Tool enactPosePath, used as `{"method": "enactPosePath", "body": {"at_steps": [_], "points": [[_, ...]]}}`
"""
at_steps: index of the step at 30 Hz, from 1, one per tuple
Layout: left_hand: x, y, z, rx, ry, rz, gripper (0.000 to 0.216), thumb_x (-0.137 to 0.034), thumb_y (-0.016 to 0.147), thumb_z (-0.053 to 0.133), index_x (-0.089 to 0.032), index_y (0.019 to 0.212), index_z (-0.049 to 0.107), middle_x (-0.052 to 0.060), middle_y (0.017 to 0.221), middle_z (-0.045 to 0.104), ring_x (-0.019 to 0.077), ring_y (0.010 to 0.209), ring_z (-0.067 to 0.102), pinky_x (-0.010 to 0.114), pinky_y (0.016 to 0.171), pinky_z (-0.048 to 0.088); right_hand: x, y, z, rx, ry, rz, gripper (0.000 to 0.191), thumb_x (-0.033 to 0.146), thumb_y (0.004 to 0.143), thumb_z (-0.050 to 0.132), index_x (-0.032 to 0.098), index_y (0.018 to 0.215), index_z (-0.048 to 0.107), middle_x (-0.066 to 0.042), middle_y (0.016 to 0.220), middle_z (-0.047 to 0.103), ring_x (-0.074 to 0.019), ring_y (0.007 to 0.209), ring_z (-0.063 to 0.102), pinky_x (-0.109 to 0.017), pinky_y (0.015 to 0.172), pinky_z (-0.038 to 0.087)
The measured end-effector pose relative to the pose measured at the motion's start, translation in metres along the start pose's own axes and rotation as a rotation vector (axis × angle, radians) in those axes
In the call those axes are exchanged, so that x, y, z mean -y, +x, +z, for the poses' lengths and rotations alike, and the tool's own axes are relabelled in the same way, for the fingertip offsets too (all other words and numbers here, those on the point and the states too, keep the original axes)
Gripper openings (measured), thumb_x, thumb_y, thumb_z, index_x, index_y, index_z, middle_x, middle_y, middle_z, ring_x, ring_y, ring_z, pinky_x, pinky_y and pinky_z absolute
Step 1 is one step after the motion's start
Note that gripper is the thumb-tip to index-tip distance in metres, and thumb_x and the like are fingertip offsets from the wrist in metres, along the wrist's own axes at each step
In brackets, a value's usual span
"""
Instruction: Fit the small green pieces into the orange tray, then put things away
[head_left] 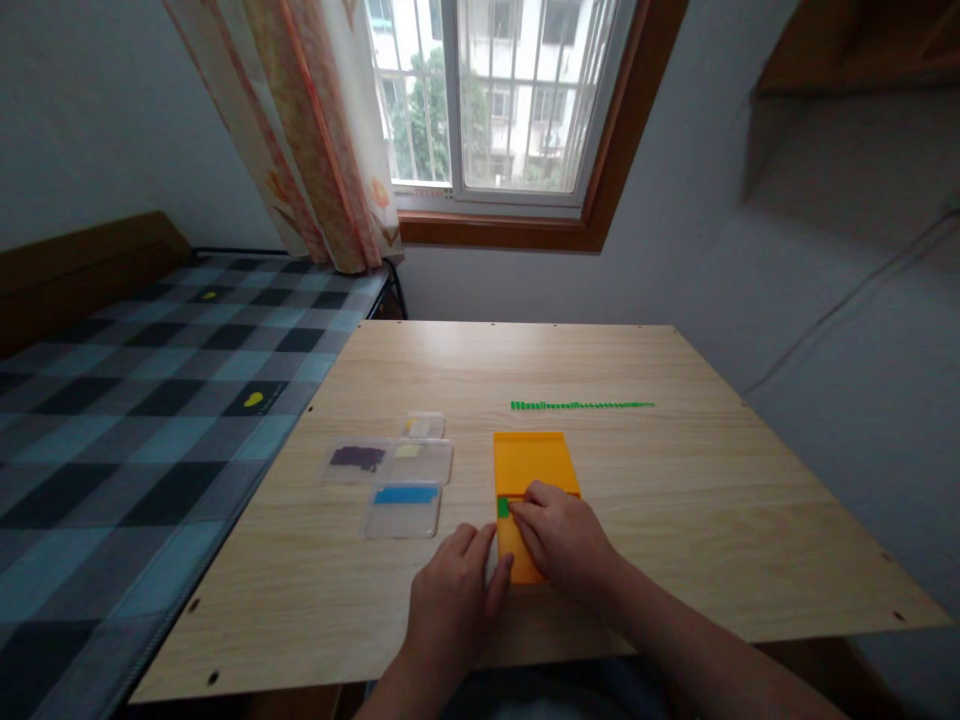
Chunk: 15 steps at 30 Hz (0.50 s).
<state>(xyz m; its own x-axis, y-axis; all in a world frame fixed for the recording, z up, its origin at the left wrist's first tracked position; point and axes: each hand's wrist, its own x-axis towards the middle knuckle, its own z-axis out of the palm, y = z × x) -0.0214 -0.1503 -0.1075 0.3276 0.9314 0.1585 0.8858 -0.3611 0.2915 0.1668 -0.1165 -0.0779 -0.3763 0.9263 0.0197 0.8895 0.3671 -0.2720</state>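
A flat orange board (pixel 529 462) with a bar across its middle, like a small paper trimmer, lies on the wooden table in front of me. A small green piece (pixel 502 507) rests at its left edge, just below the bar. My left hand (pixel 457 580) grips the board's near left edge, thumb on the side toward the board; something whitish shows between thumb and forefinger. My right hand (pixel 562 525) lies over the board's right half, its fingers pressed together with the tips beside the green piece. What those fingers pinch is hidden.
Left of the board are clear plastic cases: one with blue strips (pixel 406 495), one with dark purple pieces (pixel 358 457), and a small case (pixel 424 425). Beyond the board runs a row of small green pieces (pixel 577 405). A checked bed (pixel 247 340) adjoins the table (pixel 720 520).
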Motion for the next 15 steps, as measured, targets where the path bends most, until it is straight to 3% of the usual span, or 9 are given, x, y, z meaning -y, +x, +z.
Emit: {"method": "enactPosePath", "body": {"at_steps": [9,15], "points": [[0.0,0.0,-0.002,0.017,0.026,-0.018,0.026,-0.031,0.099,0.059,-0.021,0.121,0.071,0.005,0.099,0.07,0.0225,0.088,0.072,0.03,0.068,0.057,-0.002,-0.002,0.004,-0.058,0.024,-0.02,0.024,0.023,0.103,0.053,0.021,0.102,0.076,-0.007,0.095,0.069,-0.0202,0.088,0.063,-0.031,0.077,0.045],[0.0,0.0,-0.001,0.037,0.013,-0.029,0.025,-0.03,0.1,0.057,-0.024,0.12,0.07,0.004,0.098,0.071,0.0204,0.088,0.072,0.027,0.071,0.056,-0.021,0.005,-0.022,-0.179,0.108,-0.057,0.028,0.025,0.105,0.05,0.022,0.109,0.078,-0.007,0.094,0.073,-0.0192,0.089,0.065,-0.03,0.08,0.047]]}}
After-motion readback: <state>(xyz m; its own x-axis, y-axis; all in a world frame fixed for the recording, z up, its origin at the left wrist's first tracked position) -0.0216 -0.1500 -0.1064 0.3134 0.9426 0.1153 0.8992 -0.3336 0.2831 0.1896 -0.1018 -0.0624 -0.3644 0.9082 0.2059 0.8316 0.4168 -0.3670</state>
